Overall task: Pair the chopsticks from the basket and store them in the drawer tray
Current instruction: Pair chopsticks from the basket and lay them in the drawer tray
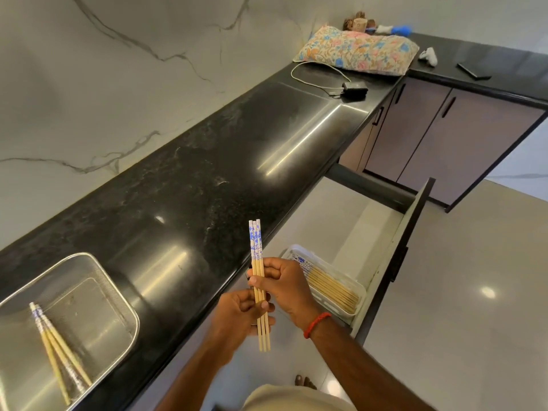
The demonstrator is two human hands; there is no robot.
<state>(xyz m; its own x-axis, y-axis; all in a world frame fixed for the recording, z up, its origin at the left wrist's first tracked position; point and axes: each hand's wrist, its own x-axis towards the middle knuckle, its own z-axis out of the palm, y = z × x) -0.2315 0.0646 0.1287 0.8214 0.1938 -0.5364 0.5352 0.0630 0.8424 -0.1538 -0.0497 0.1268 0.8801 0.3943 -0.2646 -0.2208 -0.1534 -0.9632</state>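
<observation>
Both hands hold a small bunch of bamboo chopsticks [256,247] with blue-and-white patterned tops, upright above the counter's front edge. My left hand [237,314] grips their lower part and my right hand [286,284] pinches them a little higher. At the lower left, a metal mesh basket [118,292] on the counter holds a few more chopsticks [56,348]. To the right of my hands, a white tray [357,287] in the open drawer [344,221] holds several chopsticks [329,284] laid side by side.
The black counter [192,179] runs from lower left to upper right against a marble wall. Far along it lie a floral pillow [355,51], a black adapter with a cable [354,89], a white object and a black phone. Cabinet doors [439,137] stand beyond the drawer.
</observation>
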